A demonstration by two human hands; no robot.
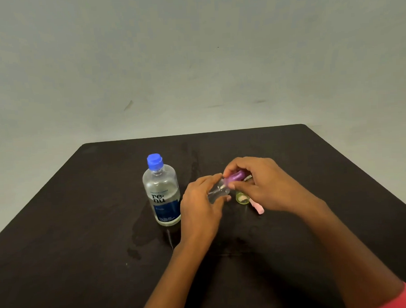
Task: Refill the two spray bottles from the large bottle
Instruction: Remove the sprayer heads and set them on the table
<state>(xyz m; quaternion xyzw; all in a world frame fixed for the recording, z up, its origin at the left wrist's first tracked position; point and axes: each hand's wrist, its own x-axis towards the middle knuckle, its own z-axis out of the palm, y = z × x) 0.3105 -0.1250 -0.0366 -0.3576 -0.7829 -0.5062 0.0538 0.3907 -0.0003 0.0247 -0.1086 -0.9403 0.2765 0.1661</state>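
The large clear bottle (162,193) with a blue cap and a blue label stands upright on the black table, left of my hands. My left hand (201,207) grips the clear body of a small spray bottle (218,191), held tilted above the table. My right hand (257,186) pinches that bottle's purple spray top (236,176). Below my right hand a small yellow-green bottle (242,198) lies on the table, partly hidden. A pink piece (256,207) lies beside it.
The black table (84,229) runs back to a pale wall. Wet patches (142,228) darken its surface in front of and behind the large bottle. Its right edge falls away near the frame's right side.
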